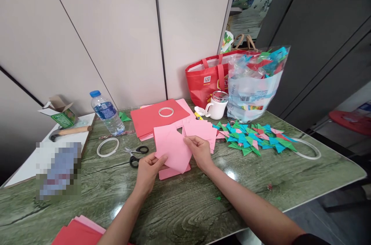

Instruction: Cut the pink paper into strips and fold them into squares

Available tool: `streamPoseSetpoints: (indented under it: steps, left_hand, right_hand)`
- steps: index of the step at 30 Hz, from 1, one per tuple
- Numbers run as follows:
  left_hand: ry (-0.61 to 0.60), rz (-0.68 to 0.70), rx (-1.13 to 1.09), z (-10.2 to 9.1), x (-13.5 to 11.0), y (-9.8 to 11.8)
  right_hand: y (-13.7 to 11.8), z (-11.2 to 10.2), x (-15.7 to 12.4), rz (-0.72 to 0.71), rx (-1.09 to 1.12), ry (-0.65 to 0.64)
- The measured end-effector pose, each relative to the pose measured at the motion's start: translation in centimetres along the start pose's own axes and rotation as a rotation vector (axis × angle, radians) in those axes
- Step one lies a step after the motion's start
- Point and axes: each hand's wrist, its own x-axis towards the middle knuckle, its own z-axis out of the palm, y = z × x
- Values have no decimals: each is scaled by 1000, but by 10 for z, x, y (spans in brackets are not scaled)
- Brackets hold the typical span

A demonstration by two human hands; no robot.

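Observation:
A square sheet of pink paper [173,151] is held up between my two hands, tilted over the table. My left hand [149,170] pinches its lower left edge between thumb and fingers. At its upper right corner, my right hand [199,153] pinches it the same way. Beneath it lies more pink paper [171,174], partly covered by the sheet. A fanned stack of pink paper squares [204,131] rests just behind my right hand. Scissors with black handles [135,156] lie on the table left of my left hand.
Red paper [145,117] with a tape ring [166,112] lies behind. A water bottle [107,113], another tape roll [108,147] and a hammer [71,131] are left. Right are a white mug [217,106], folded paper pieces [255,138], a red bag [199,82] and a plastic bag [252,94].

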Motion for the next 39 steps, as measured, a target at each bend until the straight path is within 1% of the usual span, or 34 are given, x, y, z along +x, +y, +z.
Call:
streamPoseSetpoints:
  steps: [6, 12, 16, 21, 27, 33, 35, 39]
  left_hand:
    - [20, -23, 2, 0, 0, -1]
    - [3, 0, 7, 1, -2, 0]
    - [-4, 18, 5, -1, -2, 2]
    - [17, 49, 17, -3, -1, 2]
    - [43, 75, 31, -2, -2, 1]
    - [63, 69, 64, -2, -1, 4]
    - [43, 68, 99, -3, -1, 7]
    - [-102, 106, 166, -4, -3, 16]
  right_hand:
    - [-2, 0, 0, -7, -28, -4]
    - [-1, -1, 1, -15, -16, -10]
    - [1, -2, 1, 8, 19, -11]
    - [0, -2, 1, 22, 16, 2]
    - [-2, -2, 1, -11, -7, 1]
    - [-1, -3, 3, -7, -27, -13]
    - [-3, -4, 3, 6, -42, -47]
    - [-6, -4, 3, 11, -101, -179]
